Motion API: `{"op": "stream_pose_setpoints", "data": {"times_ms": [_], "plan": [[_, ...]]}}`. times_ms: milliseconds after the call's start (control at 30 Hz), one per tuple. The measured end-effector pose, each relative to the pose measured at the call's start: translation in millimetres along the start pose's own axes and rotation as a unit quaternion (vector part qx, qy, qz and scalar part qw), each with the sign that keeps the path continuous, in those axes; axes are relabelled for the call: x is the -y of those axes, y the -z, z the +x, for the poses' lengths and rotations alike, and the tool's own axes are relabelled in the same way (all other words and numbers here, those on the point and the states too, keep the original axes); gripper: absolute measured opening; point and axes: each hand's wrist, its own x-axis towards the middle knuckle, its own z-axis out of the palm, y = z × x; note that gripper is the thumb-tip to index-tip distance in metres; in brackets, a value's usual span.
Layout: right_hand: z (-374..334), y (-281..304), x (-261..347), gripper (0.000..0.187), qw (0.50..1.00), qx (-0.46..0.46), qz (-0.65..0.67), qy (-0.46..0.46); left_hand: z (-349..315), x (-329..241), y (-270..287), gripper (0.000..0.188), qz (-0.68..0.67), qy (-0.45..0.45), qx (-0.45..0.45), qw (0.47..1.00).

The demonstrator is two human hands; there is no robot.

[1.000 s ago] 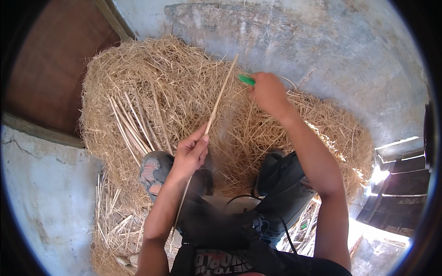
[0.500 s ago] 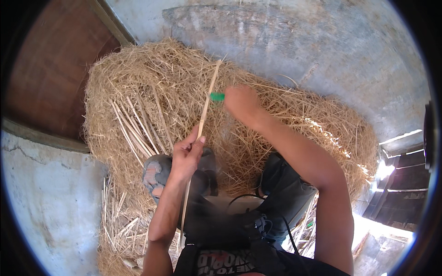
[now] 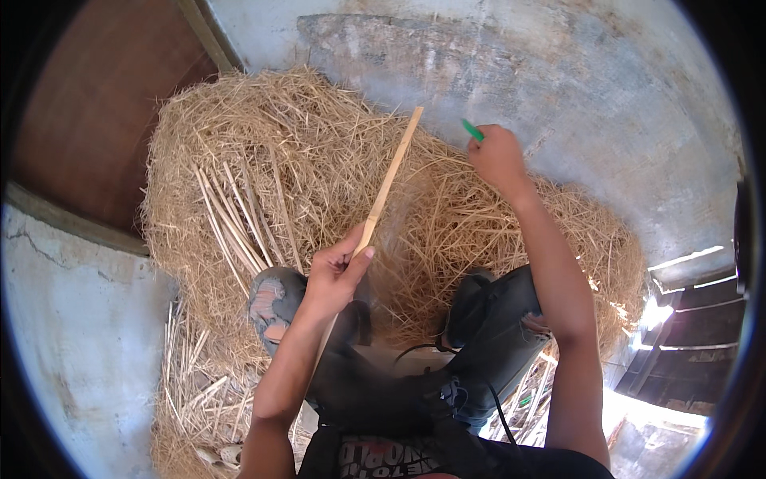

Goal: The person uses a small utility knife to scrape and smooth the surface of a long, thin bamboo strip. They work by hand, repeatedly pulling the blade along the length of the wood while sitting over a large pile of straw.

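- Near the left knee (image 3: 275,302), the left hand (image 3: 338,274) grips one pale strip (image 3: 395,172).
- Farther out, the curled right hand (image 3: 499,160) clasps one green object (image 3: 472,129).

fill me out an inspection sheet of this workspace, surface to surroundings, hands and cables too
surface: heaped straw-like shavings
job's things: long pale strip, slanting upward; small green tool, apart from the strip, its blade not discernible
clutter: loose sticks lying on the shavings at left
hands: left hand grips the strip; right hand is closed on the green tool
cables: black cord by the person's lap
surroundings: stained bluish-grey wall, brown panel at left
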Motion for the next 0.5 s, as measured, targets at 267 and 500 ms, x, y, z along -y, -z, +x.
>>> {"op": "stream_pose_setpoints", "data": {"times_ms": [267,500], "plan": [[-65,-49,85,0.014,0.972,0.156,0.021,0.174,9,16,4,0.050,-0.035,-0.018,-0.025,0.999],[-72,-56,97,0.015,0.970,0.166,-0.009,0.179,0,0,9,0.051,0.009,0.041,-0.044,0.998]]}}
